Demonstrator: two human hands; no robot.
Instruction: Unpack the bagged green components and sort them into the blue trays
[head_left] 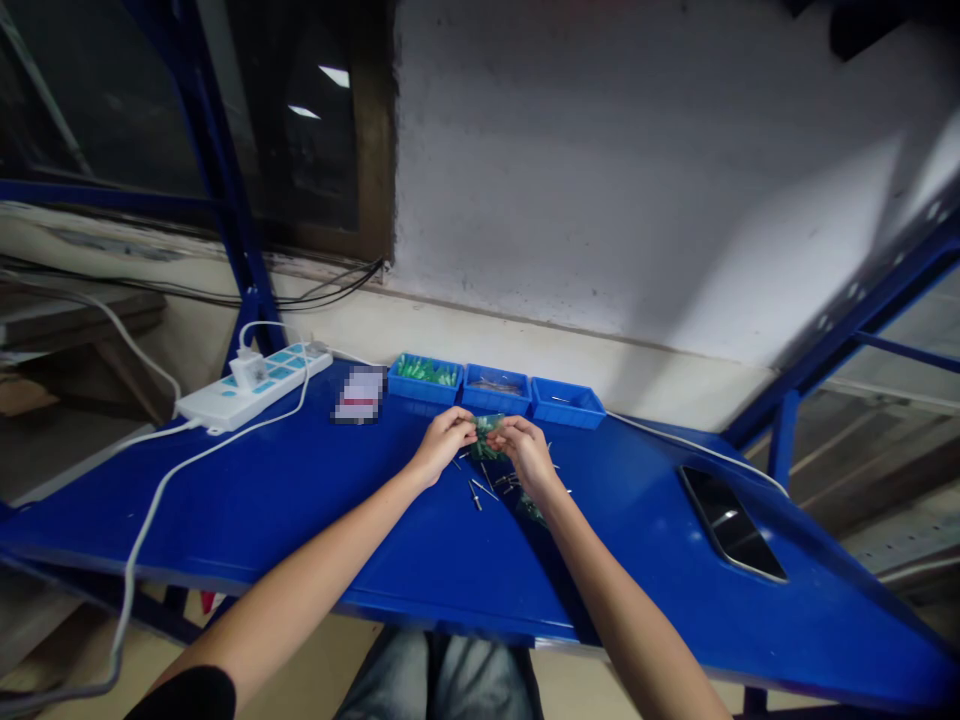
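Note:
Above the middle of the blue table, my left hand point(442, 442) and my right hand point(528, 452) pinch the upper part of a small clear plastic bag point(488, 438) from both sides. Green pieces show inside it, too small to make out exactly. Beneath and around the hands lie several loose thin metal pins, which look like blind rivets point(475, 496). Partly hidden by my right wrist is a second clear bag point(531, 508) on the table; its contents are unclear.
Behind my hands stand three blue bins: one with green plastic pieces point(426, 372), one with thin metal pieces point(496, 385), one nearly bare point(568, 403). A white power strip point(251, 390) with cables and a blurred card point(360, 395) lie left, a phone point(731, 523) right.

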